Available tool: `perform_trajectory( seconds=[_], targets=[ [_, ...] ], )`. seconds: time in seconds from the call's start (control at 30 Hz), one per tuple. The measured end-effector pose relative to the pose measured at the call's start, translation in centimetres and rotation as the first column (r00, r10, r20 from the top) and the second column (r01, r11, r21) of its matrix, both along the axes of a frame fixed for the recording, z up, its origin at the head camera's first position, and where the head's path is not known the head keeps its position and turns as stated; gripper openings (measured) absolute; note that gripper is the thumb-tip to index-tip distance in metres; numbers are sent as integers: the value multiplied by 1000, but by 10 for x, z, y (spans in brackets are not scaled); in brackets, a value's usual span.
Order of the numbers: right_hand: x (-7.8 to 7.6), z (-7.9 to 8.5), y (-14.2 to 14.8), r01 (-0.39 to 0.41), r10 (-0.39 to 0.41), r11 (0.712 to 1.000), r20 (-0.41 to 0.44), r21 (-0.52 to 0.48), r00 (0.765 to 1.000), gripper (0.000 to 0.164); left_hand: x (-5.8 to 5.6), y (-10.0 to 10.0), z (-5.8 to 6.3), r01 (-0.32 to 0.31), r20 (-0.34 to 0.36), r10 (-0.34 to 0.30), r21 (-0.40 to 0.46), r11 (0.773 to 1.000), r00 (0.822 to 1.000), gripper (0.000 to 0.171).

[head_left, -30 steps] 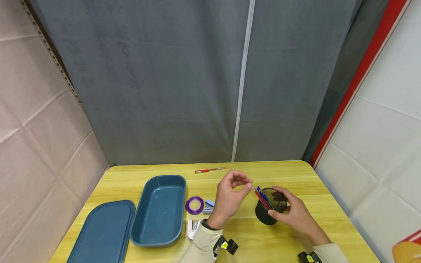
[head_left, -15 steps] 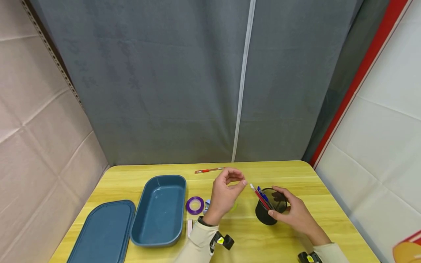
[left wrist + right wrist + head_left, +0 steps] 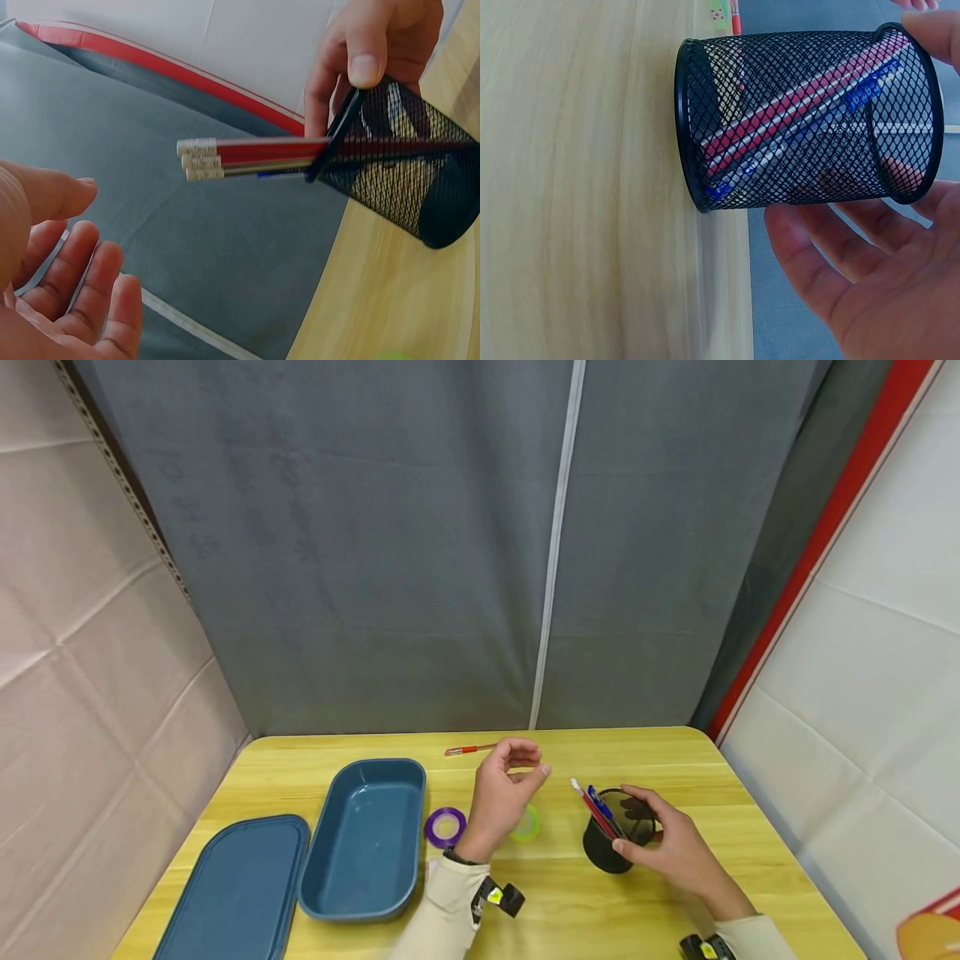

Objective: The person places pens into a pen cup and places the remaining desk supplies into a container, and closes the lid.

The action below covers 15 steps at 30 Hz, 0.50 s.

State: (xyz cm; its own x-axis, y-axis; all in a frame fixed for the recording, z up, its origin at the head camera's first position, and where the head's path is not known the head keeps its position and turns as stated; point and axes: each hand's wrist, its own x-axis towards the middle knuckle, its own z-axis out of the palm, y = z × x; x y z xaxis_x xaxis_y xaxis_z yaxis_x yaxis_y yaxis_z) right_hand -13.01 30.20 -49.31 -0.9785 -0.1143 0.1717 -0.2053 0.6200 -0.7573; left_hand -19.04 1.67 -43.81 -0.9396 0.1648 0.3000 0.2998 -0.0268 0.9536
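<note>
My left hand [image 3: 501, 797] hangs with thumb and fingers loosely bent and a gap between them, holding nothing; my right hand [image 3: 671, 839] grips the black mesh cup [image 3: 602, 853] near its rim, thumb on one side and fingers round the other; the cup is right of the middle of the worktop [image 3: 585, 914], nearer its right edge than its left, and whether its base touches the surface I cannot tell.

A second ago my left fingertips were at the pale ends of the pencils [image 3: 259, 150]; now they have drawn off to the left, well apart from them, so I judge the pencils left to lean in the cup, steadied by my right hand alone; that shift has also uncovered the green tape [image 3: 535, 827].

Farther out lie the purple tape [image 3: 432, 832], the blue container [image 3: 362, 847], its lid [image 3: 232, 889] by the left edge, and the red pen [image 3: 468, 749] near the far edge, partly behind my left hand.

My left wrist's view separates three pale ends jutting past the rim, which the head view merges; my right wrist's view shows, through the mesh, pencils and a blue pen [image 3: 864, 96] slanting towards the base; only the head view shows the container and lid.
</note>
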Motion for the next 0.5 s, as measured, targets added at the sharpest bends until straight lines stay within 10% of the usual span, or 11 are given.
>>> perform_trajectory(
  seconds=[0.5],
  targets=[
    [-1,-1,2,-10,10,1000,-17,7,1000,79,-25,-11,-6,-81,-2,82,-180,980,997,29]
  ],
)
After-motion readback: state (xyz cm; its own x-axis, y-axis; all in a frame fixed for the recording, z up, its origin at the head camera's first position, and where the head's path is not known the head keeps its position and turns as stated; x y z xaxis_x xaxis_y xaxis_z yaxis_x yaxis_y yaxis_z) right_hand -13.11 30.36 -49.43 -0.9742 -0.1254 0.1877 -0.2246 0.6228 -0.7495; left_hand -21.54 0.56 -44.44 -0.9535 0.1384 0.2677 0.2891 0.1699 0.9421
